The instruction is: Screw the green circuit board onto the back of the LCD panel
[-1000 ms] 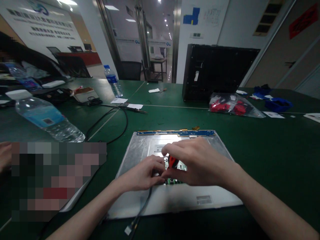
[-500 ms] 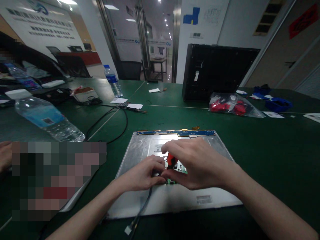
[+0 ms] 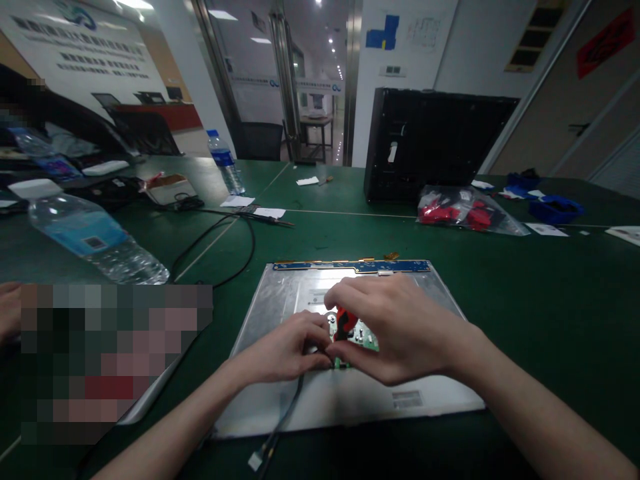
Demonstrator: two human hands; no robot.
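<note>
A display panel lies back side up on the green table, with a blue circuit strip along its far edge. My right hand is closed around a red and black screwdriver, held upright over a small green circuit board on the panel. Just left of the screwdriver, my left hand rests on the board's edge with its fingers pinched together; what they hold is hidden. A dark cable runs from under that hand over the panel's near edge and ends in a white plug.
A large water bottle stands at the left, near another person's hand. Black cords cross the table. Further back are a smaller bottle, a black monitor housing, a bag with red parts and a blue tray.
My right hand has turned slightly around the screwdriver, whose handle shows at a different angle. My left hand and the panel stay in place.
</note>
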